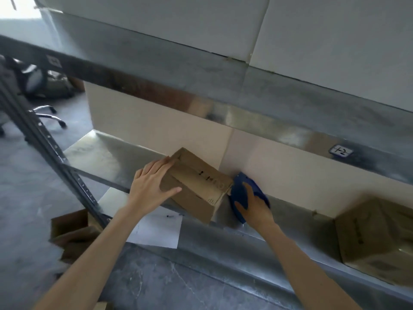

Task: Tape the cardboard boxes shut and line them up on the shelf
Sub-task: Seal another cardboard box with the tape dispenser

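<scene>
Cardboard boxes number two on the metal shelf (257, 233): one small box (196, 186) between the hands and a second box (377, 238) well off to its right, blurred at the frame's edge. More brown cardboard (71, 231) lies on the floor, left of and below the small box, too blurred to count. One blue tape dispenser (240, 193) touches the small box's right end.

The small box is plain brown with small black printed marks on its upper face, and it sits tilted, its near lower corner hanging over the shelf's front edge.

The left hand (152, 186) lies flat with fingers spread over the box's left end, thumb along the front face. The right hand (254, 206) has its grip curled around the dispenser, holding it against the box.
</scene>
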